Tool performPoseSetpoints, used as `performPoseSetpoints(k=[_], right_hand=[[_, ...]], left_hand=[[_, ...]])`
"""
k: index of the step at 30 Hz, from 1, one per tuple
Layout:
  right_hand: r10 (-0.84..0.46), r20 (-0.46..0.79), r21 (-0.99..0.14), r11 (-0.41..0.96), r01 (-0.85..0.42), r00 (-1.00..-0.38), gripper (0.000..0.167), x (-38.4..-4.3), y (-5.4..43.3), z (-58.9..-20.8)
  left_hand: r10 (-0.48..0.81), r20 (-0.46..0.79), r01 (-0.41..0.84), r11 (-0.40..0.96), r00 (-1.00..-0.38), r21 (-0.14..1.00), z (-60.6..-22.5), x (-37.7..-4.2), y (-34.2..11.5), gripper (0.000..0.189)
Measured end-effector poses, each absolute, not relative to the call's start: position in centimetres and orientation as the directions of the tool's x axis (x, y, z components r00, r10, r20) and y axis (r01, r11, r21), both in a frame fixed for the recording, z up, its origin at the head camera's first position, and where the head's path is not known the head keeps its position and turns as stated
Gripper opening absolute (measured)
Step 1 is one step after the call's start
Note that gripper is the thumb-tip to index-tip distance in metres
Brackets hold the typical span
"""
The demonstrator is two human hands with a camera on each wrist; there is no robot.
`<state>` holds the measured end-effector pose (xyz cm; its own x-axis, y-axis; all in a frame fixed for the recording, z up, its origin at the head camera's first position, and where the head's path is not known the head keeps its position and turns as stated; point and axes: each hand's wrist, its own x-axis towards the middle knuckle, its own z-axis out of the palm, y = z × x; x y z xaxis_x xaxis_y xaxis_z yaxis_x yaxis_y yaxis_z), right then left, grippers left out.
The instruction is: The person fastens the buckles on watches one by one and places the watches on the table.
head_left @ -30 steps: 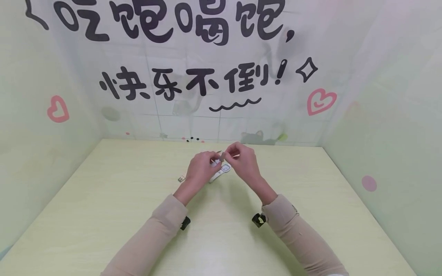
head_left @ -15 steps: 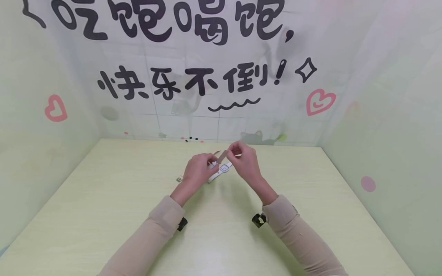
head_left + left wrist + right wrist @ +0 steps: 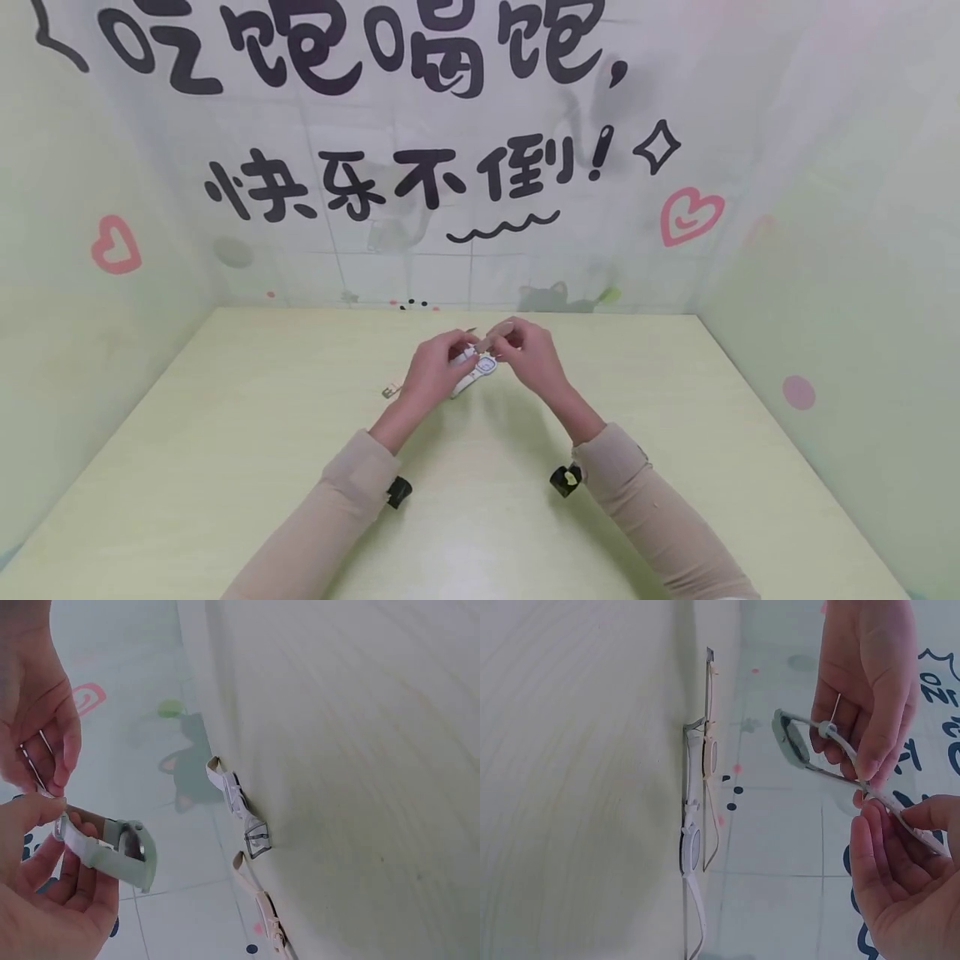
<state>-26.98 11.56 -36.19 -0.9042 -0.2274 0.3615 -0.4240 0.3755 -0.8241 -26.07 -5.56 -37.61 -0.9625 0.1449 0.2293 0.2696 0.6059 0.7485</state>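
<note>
A wristwatch with a pale strap [image 3: 101, 856] is held up between both hands, its strap bent into a loop and its case [image 3: 793, 741] hanging outward. My left hand [image 3: 433, 365] pinches the strap where its two parts meet. With thumb and fingers, my right hand [image 3: 531, 357] grips the strap's tail [image 3: 911, 819], whose grey-brown underside shows in the head view. Below the hands lies a white wristwatch [image 3: 486, 365], its buckle [image 3: 257, 838] plain in the left wrist view. Beside it rests a pink wristwatch [image 3: 710, 756], mostly covered by my left hand in the head view.
The pale wooden table [image 3: 480, 500] meets a printed back wall [image 3: 360, 275] just beyond the hands. Side walls [image 3: 840, 292] stand at left and right. Dark wrist-camera mounts [image 3: 566, 480] hang below both sleeves.
The right hand drew the strap's tail out from the left fingers half a second ago; now it is closer to the left hand, with the tail lying along its fingers.
</note>
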Motion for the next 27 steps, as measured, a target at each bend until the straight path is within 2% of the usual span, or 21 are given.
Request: performPoseSetpoints(k=[4,9,27], right_hand=[[-0.226,0.337,-0.866,0.305,-0.395,-0.914,0.015,-27.02,11.59,-36.26],[-0.21,0.305,-0.896,0.268,-0.355,-0.929,0.015,-26.87,11.56,-36.13],[-0.224,0.328,-0.877,0.29,-0.384,-0.918,0.015,-26.61,11.19,-36.19]], left_hand=[[0.134,0.186,0.227,0.457,-0.973,0.86,-37.82,-26.28,-5.85,0.028],[0.122,0.116,0.152,0.349,-0.986,0.925,-37.78,-26.46,-6.12,0.023],[0.091,0.108,0.133,0.335,-0.99,0.933,-38.03,-26.7,-6.44,0.015]])
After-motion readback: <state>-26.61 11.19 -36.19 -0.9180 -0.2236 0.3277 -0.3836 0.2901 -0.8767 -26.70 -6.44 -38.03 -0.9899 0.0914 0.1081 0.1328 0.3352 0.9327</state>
